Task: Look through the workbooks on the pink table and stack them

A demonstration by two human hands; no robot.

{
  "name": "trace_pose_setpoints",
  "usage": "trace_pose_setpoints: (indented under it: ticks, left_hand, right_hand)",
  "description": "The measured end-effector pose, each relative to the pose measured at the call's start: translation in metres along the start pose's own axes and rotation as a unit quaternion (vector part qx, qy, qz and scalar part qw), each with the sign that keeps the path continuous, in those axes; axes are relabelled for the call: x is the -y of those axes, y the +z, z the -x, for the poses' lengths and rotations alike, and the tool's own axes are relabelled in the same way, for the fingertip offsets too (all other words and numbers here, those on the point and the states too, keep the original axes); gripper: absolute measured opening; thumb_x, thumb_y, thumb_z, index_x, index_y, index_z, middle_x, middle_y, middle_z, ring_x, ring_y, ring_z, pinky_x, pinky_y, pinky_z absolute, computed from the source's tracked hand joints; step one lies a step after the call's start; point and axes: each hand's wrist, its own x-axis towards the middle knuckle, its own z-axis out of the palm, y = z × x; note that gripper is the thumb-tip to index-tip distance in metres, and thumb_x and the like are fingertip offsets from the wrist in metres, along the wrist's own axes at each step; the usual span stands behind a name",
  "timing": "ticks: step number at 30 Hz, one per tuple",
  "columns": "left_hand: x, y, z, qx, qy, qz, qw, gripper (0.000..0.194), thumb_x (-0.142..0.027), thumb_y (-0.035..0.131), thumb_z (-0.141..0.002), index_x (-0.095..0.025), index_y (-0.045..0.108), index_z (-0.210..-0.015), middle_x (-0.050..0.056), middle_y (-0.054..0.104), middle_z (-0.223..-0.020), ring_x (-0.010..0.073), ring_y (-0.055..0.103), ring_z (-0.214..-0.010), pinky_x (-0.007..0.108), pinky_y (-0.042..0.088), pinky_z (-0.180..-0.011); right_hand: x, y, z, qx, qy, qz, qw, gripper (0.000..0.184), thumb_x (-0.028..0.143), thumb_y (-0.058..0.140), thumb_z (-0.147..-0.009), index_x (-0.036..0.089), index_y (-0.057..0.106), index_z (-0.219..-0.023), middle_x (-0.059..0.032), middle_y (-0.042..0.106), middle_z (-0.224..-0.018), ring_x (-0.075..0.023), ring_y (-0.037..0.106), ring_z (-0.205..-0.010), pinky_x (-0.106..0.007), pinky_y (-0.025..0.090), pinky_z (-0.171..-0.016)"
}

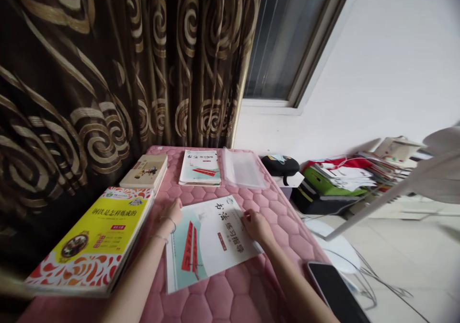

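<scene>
A calligraphy workbook (212, 234) with a white and teal cover lies turned sideways on the pink quilted surface, and a clear plastic edge shows along its left side. My left hand (173, 216) is closed at its upper left corner, with the fingertips partly hidden. On the opposite side, my right hand (257, 227) grips the edge with curled fingers. Beyond the workbook, similar calligraphy books (200, 168) are stacked. Beside them lie clear plastic book covers (242, 168).
A thick yellow book (97, 236) and a tan book stack (144, 170) line the left side by the curtain (187, 59). A phone (336, 289) rests at the right edge. A white stand (381, 203), cables and a black case (280, 165) are farther right.
</scene>
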Motion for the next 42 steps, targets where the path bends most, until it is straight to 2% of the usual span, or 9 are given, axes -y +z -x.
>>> trace_pose_setpoints:
  ticks: [5, 9, 13, 16, 20, 23, 27, 35, 42]
  left_hand:
    - [-0.020, -0.004, -0.051, -0.014, 0.032, -0.006, 0.999, 0.026, -0.008, 0.048, -0.081, -0.016, 0.059, -0.103, 0.008, 0.068, -0.095, 0.0223, 0.062, -0.093, 0.033, 0.041, -0.080]
    - [-0.025, 0.001, -0.062, -0.078, 0.007, -0.023, 0.997, 0.038, -0.010, 0.043, -0.085, -0.014, 0.052, -0.122, 0.021, 0.055, -0.128, 0.0322, 0.047, -0.122, 0.044, 0.039, -0.093]
    - [-0.015, 0.013, -0.037, -0.119, -0.028, -0.036, 0.992, 0.038, -0.011, 0.040, -0.087, -0.003, 0.050, -0.124, 0.028, 0.051, -0.128, 0.0347, 0.045, -0.124, 0.047, 0.037, -0.098]
    - [0.002, 0.026, 0.004, -0.126, -0.017, -0.034, 0.991, 0.033, -0.016, 0.046, -0.087, -0.007, 0.054, -0.118, 0.021, 0.057, -0.120, 0.0317, 0.049, -0.121, 0.043, 0.039, -0.099]
    - [0.038, 0.049, 0.059, -0.165, 0.113, 0.059, 0.978, 0.037, -0.029, 0.064, -0.078, -0.016, 0.057, -0.112, 0.011, 0.062, -0.109, 0.0273, 0.057, -0.108, 0.040, 0.046, -0.094]
    - [0.064, 0.062, 0.077, -0.177, 0.173, 0.120, 0.962, 0.049, -0.020, 0.073, -0.065, -0.021, 0.057, -0.112, 0.008, 0.060, -0.116, 0.0266, 0.057, -0.112, 0.042, 0.047, -0.097]
    - [0.073, 0.066, 0.071, -0.164, 0.175, 0.136, 0.961, 0.050, -0.015, 0.074, -0.063, -0.022, 0.057, -0.110, 0.008, 0.061, -0.120, 0.0273, 0.056, -0.116, 0.046, 0.046, -0.100]
    - [0.059, 0.062, 0.046, -0.180, 0.167, 0.126, 0.961, 0.041, -0.013, 0.074, -0.064, -0.020, 0.064, -0.103, 0.010, 0.061, -0.121, 0.0280, 0.058, -0.116, 0.044, 0.048, -0.100]
    - [0.054, 0.059, 0.049, -0.195, 0.163, 0.103, 0.962, 0.038, -0.016, 0.073, -0.069, -0.020, 0.066, -0.105, 0.011, 0.059, -0.125, 0.0276, 0.057, -0.118, 0.044, 0.047, -0.101]
  right_hand:
    - [-0.006, 0.002, 0.000, -0.036, 0.082, -0.081, 0.993, 0.027, 0.031, 0.048, -0.090, 0.014, 0.065, -0.104, -0.0120, 0.073, -0.096, -0.0224, 0.070, -0.085, -0.030, 0.051, -0.069]
    - [-0.002, 0.002, 0.000, -0.037, 0.103, -0.097, 0.989, 0.026, 0.032, 0.050, -0.089, 0.016, 0.067, -0.101, -0.0106, 0.074, -0.096, -0.0234, 0.069, -0.087, -0.030, 0.050, -0.071]
    - [-0.005, 0.000, 0.004, -0.032, 0.099, -0.124, 0.987, 0.029, 0.032, 0.051, -0.088, 0.017, 0.065, -0.108, -0.0086, 0.074, -0.096, -0.0218, 0.069, -0.089, -0.027, 0.048, -0.071]
    - [-0.011, -0.001, 0.006, -0.023, 0.088, -0.124, 0.988, 0.031, 0.033, 0.050, -0.088, 0.018, 0.065, -0.110, -0.0080, 0.074, -0.091, -0.0219, 0.069, -0.085, -0.028, 0.048, -0.067]
    - [-0.016, -0.002, 0.010, -0.004, 0.091, -0.105, 0.990, 0.031, 0.036, 0.049, -0.088, 0.017, 0.067, -0.105, -0.0094, 0.074, -0.089, -0.0234, 0.070, -0.083, -0.029, 0.047, -0.064]
    - [-0.016, 0.000, 0.012, -0.009, 0.096, -0.098, 0.991, 0.030, 0.036, 0.049, -0.087, 0.018, 0.067, -0.105, -0.0088, 0.075, -0.091, -0.0228, 0.070, -0.084, -0.028, 0.048, -0.065]
    - [-0.016, 0.003, 0.011, -0.026, 0.101, -0.116, 0.988, 0.029, 0.034, 0.051, -0.086, 0.018, 0.068, -0.104, -0.0089, 0.075, -0.092, -0.0226, 0.070, -0.083, -0.028, 0.048, -0.066]
    - [-0.012, 0.007, -0.011, -0.051, 0.097, -0.096, 0.989, 0.029, 0.029, 0.050, -0.087, 0.015, 0.070, -0.102, -0.0125, 0.074, -0.098, -0.0259, 0.069, -0.089, -0.032, 0.049, -0.071]
    - [-0.011, 0.005, -0.010, -0.058, 0.096, -0.090, 0.990, 0.028, 0.030, 0.048, -0.089, 0.016, 0.070, -0.101, -0.0109, 0.073, -0.098, -0.0245, 0.068, -0.089, -0.031, 0.048, -0.072]
